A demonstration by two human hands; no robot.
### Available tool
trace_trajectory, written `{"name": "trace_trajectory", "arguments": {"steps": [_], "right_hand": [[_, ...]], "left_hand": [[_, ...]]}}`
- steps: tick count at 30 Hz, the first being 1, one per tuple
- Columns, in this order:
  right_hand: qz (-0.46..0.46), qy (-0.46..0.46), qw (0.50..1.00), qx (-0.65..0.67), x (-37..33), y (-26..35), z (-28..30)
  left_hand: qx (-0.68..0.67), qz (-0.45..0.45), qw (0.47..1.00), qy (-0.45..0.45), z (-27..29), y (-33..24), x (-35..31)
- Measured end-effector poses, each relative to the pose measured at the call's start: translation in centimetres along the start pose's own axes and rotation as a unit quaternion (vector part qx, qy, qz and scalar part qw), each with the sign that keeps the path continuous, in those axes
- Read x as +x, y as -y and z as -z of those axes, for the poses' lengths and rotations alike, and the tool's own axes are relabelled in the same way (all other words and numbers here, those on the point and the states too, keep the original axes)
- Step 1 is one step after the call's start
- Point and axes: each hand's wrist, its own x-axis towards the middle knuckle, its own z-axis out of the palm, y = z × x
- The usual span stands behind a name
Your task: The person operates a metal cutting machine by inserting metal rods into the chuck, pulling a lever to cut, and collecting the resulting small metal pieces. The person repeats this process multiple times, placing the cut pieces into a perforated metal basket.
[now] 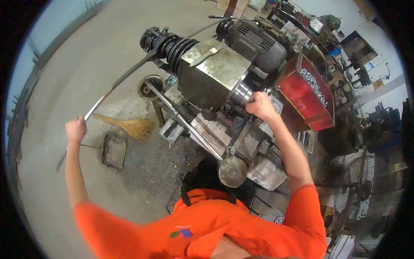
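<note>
My left hand (76, 129) is closed round the pale end of a long lever (131, 70). The lever runs up to the dark ribbed shaft assembly (176, 51) on a bench machine. Over at the right, my right hand (261, 107) is closed with fingertips at the shiny round spindle nose (241, 93). Anything between those fingers is hidden. The machine's block-shaped metal housing (217, 60) has a flat knife-like tool (203, 57) lying on top. Below it, a bare metal bar (187, 125) slants down to a round dark disc (233, 171) near my body.
A red bin (305, 95) of small metal parts stands right of the machine. Behind the housing sits a finned motor (258, 43). A straw broom (134, 127) and a dustpan (114, 152) lie on the floor at left. A caged fan (360, 187) stands at lower right.
</note>
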Motion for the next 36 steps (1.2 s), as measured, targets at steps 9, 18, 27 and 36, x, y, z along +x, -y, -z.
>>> {"name": "trace_trajectory", "arguments": {"steps": [9,18,27,36], "right_hand": [[0.033,-0.025,0.994,-0.103,0.2,-0.1,-0.5],[0.113,-0.179,0.977,-0.008,-13.5,-0.4,4.0],[-0.306,-0.176,0.934,-0.063,-35.2,-13.5,6.2],[-0.617,-0.059,0.745,-0.245,-55.3,-27.6,2.3]], "left_hand": [[-0.121,0.215,0.967,0.066,1.3,-2.5,5.0],[-0.373,0.041,0.887,0.268,-6.3,-28.6,1.2],[-0.193,-0.068,0.967,0.149,-5.4,-28.8,8.3],[-0.62,0.113,0.738,0.242,-0.5,-26.1,7.0]]}}
